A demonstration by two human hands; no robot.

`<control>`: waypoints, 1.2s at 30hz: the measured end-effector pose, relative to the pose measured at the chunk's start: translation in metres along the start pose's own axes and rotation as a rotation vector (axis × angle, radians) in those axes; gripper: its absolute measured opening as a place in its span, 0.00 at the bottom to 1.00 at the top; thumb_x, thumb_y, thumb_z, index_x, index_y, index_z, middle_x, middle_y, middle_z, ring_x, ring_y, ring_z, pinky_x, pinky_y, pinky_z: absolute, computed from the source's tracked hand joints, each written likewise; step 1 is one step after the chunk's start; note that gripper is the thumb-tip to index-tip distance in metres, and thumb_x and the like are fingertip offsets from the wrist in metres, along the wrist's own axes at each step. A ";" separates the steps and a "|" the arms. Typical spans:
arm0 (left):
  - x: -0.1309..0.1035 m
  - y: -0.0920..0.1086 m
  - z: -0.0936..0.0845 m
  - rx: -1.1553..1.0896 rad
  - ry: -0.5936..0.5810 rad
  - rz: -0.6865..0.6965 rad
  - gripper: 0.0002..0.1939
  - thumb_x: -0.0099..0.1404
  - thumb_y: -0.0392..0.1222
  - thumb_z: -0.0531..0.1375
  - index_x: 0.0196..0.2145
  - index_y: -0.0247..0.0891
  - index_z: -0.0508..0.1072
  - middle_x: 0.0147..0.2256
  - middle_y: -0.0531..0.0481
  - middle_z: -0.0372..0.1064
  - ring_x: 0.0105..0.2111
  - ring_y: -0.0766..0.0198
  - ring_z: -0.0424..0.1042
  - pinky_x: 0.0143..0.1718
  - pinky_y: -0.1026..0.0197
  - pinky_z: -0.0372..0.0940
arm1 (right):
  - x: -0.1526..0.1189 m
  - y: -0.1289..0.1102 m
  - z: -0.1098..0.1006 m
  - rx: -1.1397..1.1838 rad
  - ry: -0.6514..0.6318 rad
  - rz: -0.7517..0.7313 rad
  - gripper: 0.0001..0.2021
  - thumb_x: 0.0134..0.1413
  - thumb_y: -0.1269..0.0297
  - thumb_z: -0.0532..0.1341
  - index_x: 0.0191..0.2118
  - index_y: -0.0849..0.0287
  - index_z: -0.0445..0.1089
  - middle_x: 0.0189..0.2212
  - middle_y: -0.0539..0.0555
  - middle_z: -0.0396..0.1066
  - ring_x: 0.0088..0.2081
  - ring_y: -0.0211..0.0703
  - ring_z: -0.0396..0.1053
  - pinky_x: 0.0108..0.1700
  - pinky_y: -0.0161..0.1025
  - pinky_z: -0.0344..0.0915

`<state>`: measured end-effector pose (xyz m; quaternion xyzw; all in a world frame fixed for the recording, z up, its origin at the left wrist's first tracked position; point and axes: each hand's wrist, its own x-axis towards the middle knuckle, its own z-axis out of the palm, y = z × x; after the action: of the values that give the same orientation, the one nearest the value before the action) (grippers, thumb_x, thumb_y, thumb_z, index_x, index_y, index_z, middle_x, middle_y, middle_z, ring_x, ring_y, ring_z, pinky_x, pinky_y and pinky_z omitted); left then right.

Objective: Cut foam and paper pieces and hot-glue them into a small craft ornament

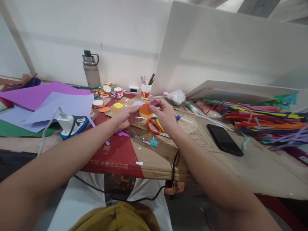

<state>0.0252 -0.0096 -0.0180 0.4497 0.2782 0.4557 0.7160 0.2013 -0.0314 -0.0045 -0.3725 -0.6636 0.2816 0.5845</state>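
Over the cardboard-covered table, my right hand (pixel 165 115) pinches a small stack of paper circles (pixel 145 109), orange on top with a yellow edge below. A purple paper piece (pixel 153 102) shows by its fingertips. My left hand (pixel 126 117) is closed at the left edge of the circles, thumb and fingers against it. Under the hands lie red-handled scissors (pixel 154 126), partly hidden. Nearer to me is a pen (pixel 138 137) with a blue decorative end. Behind the left hand are a yellow circle (pixel 118 105) and an orange circle (pixel 105 109).
Coloured paper sheets (pixel 50 99) and a power strip with plug (pixel 74 125) lie left. A water bottle (pixel 91 70), small paper drums (pixel 107 89), clock (pixel 133 89) and pen cup (pixel 145 91) stand behind. A phone (pixel 225 139) and pipe cleaners (pixel 271 120) are right.
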 end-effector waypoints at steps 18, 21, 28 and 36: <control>-0.004 -0.003 0.011 0.428 0.097 0.101 0.15 0.46 0.30 0.67 0.30 0.37 0.65 0.30 0.52 0.71 0.29 0.64 0.73 0.29 0.59 0.71 | 0.002 0.004 0.004 0.164 0.204 0.128 0.09 0.50 0.58 0.63 0.32 0.55 0.63 0.28 0.47 0.66 0.27 0.34 0.63 0.29 0.33 0.64; -0.002 0.000 0.012 0.213 0.179 0.087 0.16 0.48 0.29 0.65 0.30 0.37 0.62 0.30 0.54 0.70 0.30 0.65 0.73 0.33 0.57 0.72 | 0.001 0.009 0.007 0.184 0.189 0.168 0.11 0.49 0.56 0.62 0.34 0.55 0.61 0.30 0.48 0.66 0.25 0.33 0.61 0.26 0.33 0.62; -0.001 0.007 0.010 0.214 0.227 0.300 0.18 0.46 0.30 0.67 0.35 0.38 0.67 0.28 0.57 0.70 0.23 0.74 0.66 0.21 0.72 0.58 | -0.004 0.018 0.017 0.206 0.111 0.202 0.14 0.46 0.54 0.63 0.34 0.55 0.60 0.31 0.48 0.67 0.26 0.33 0.64 0.25 0.32 0.64; -0.013 0.005 0.019 0.195 -0.001 0.227 0.16 0.52 0.37 0.66 0.40 0.37 0.68 0.36 0.51 0.71 0.35 0.65 0.73 0.36 0.58 0.72 | -0.001 0.013 0.009 0.199 0.179 0.222 0.12 0.45 0.59 0.64 0.35 0.56 0.63 0.30 0.48 0.68 0.27 0.35 0.66 0.26 0.34 0.67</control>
<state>0.0331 -0.0284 -0.0052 0.5460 0.2679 0.5044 0.6129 0.1949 -0.0242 -0.0173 -0.4075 -0.5325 0.3742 0.6406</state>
